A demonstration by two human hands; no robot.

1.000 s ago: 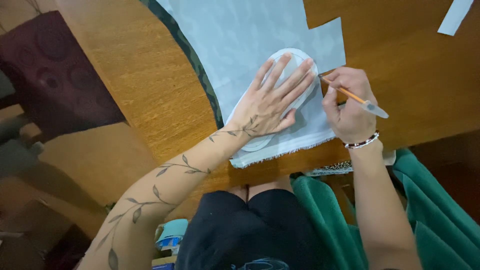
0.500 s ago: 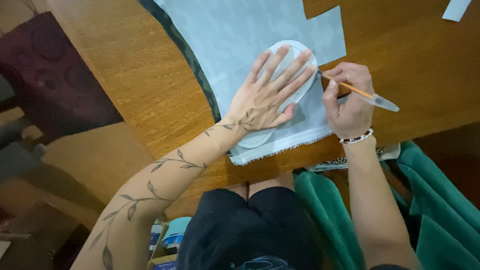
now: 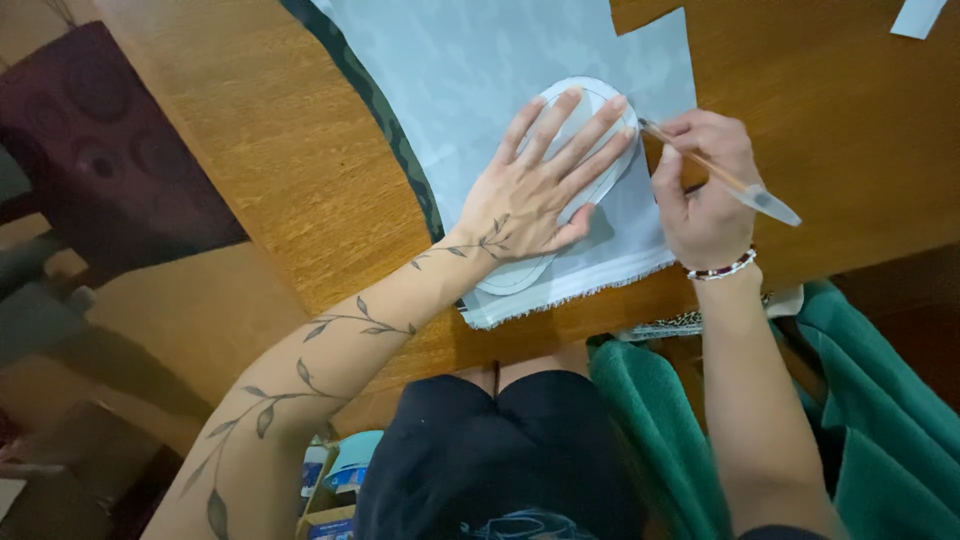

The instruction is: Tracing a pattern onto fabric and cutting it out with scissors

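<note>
My left hand [image 3: 545, 185] lies flat with fingers spread on a pale oval paper template [image 3: 598, 98], pressing it onto a light grey-blue fabric sheet [image 3: 470, 70] on the wooden table [image 3: 270, 170]. My right hand [image 3: 705, 185] grips a thin pen with a clear cap [image 3: 735, 185], its tip touching the template's right edge beside my left fingertips. A drawn outline shows on the fabric below my left palm. The fabric's near edge is frayed.
A dark green patterned strip [image 3: 385, 120] runs along the fabric's left edge. Green cloth [image 3: 880, 400] hangs at the lower right, below the table edge. A white paper scrap [image 3: 918, 18] lies at the far right. A dark maroon chair seat [image 3: 95, 150] stands at the left.
My right hand with the pen has crept slightly up along the template's right edge. My left hand has stayed pressed on the template.
</note>
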